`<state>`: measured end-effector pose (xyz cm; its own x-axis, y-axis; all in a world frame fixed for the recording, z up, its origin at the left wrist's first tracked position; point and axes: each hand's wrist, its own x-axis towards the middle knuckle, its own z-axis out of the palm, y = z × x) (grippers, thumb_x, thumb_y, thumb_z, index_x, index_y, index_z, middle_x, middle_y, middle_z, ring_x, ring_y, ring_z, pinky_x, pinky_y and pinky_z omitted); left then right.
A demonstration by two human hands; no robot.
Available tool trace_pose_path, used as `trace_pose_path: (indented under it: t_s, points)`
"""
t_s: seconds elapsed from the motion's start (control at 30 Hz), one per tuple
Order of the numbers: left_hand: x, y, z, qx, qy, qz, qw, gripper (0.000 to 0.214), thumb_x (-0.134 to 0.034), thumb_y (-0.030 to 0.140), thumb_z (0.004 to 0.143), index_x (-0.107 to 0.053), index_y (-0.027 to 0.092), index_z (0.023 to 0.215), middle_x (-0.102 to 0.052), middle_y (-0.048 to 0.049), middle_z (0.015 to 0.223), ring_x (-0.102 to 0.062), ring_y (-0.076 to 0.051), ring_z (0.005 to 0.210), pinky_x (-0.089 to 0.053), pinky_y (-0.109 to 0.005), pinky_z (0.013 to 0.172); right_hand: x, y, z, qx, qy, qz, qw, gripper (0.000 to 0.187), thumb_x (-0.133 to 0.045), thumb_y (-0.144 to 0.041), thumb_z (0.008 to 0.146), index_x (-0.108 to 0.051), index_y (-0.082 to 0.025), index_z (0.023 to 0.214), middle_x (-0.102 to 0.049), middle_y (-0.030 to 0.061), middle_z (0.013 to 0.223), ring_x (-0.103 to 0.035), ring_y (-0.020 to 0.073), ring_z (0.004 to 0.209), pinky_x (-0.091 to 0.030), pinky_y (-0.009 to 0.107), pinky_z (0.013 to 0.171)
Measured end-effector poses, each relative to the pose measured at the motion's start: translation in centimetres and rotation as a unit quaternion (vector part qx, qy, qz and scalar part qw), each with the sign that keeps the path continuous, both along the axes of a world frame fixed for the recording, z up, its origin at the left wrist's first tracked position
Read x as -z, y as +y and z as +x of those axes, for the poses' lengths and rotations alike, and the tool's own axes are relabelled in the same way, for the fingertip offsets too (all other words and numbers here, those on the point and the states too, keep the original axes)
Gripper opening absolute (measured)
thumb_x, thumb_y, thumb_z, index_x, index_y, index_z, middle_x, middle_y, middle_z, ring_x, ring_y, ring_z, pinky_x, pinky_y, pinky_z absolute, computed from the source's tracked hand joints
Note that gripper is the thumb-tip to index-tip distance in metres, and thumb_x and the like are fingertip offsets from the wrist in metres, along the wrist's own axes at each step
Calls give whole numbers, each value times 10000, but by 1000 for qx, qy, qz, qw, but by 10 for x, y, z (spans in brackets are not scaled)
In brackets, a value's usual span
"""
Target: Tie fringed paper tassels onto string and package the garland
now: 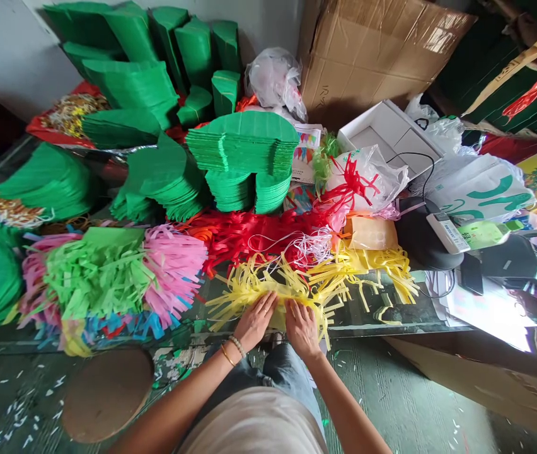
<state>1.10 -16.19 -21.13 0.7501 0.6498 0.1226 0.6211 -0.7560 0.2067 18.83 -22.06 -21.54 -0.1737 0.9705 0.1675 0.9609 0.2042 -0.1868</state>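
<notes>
My left hand (255, 320) and my right hand (301, 326) rest side by side on a sheet of yellow fringed paper (297, 287) at the near edge of a glass-topped table (391, 315). Fingers of both hands lie flat and stretched out on the paper, pressing it down. The left wrist wears a bead bracelet and a thin bangle. Behind the yellow fringe lie red fringed paper (249, 236) and a tangle of white string (311, 246).
Stacks of green cut paper (242, 157) fill the back of the table. A pile of green, pink and blue fringed paper (117, 277) lies to the left. Plastic bags, a white box (391, 132), a cardboard box and a black device (509, 261) crowd the right. A round stool (105, 394) stands left of my legs.
</notes>
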Motion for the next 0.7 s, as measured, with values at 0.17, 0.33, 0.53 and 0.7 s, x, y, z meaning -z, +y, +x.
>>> trace_pose_path:
  t_s: [0.17, 0.33, 0.53, 0.7]
  points:
    - [-2, 8, 4, -5, -13, -5, 1000, 469, -343, 57, 896, -542, 105, 1318, -534, -166, 1414, -493, -268, 1314, -457, -451, 1043, -9, 5, 0, 3, 5, -8, 1000, 362, -481, -135, 915, -588, -135, 1261, -627, 143, 1199, -541, 269, 1029, -372, 401, 878]
    - [-7, 21, 17, 1, -42, -15, 999, 380, -412, 81, 878, -643, 161, 1169, -658, -145, 1243, -587, -272, 1186, -497, -465, 975, -20, 25, 1, -16, 9, -12, 1000, 210, -538, -211, 885, -660, -171, 1051, -648, 101, 980, -552, 234, 870, -366, 374, 828]
    - [-19, 29, 21, -24, -78, -27, 996, 261, -487, 138, 888, -679, 170, 1062, -699, -129, 1086, -634, -261, 1026, -504, -467, 917, -16, 36, 10, -34, 6, -15, 999, 156, -520, -107, 869, -653, -187, 873, -620, 66, 831, -519, 204, 759, -348, 342, 743]
    - [-23, 34, 19, -40, -96, -33, 994, 242, -481, 103, 912, -696, 203, 959, -712, -75, 1057, -621, -229, 1066, -435, -474, 1008, -15, 34, 14, -3, 29, -11, 1000, 193, -499, -89, 886, -646, -189, 812, -620, 67, 827, -524, 203, 778, -347, 334, 741]
